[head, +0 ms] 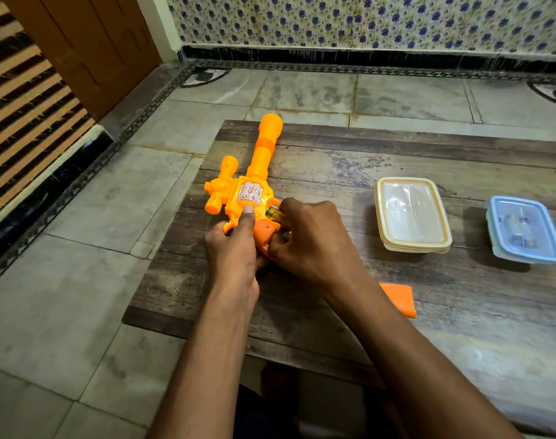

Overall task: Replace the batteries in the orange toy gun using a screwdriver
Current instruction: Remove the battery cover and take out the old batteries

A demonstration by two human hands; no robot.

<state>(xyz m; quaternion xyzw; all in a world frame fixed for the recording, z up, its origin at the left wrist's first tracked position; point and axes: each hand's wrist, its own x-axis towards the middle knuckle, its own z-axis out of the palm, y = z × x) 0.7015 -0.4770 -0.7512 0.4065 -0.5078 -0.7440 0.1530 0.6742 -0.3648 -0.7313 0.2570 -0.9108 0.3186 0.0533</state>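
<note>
**Both hands on the toy gun, two boxes at the right**

Two plastic boxes w/ lids on stand on the wooden table (349, 153), right side, a bit apart from each other. The cream box (412, 213) is nearer to the hands; through its clear lid nothing can be made out. The blue box (523, 229) is further right, and inside it there are some small grey-white things, too blurred to name.

The orange toy gun (251, 185) lies flat at the left part of the table, barrel pointing away from the person. The left hand (235, 248) grips the handle end, thumb stretched up and pressing on the sticker in the middle of the body. The right hand (308, 239) has fingers curled around a battery (275, 213), green-gold, holding it against the gun just right of the thumb. The compartment itself is hidden by this hand.

An orange cover (398, 299) lies on the table close to the right forearm, partly hidden by it. Around the table are a tiled floor and a patterned wall; a brown door is at the far left.
</note>
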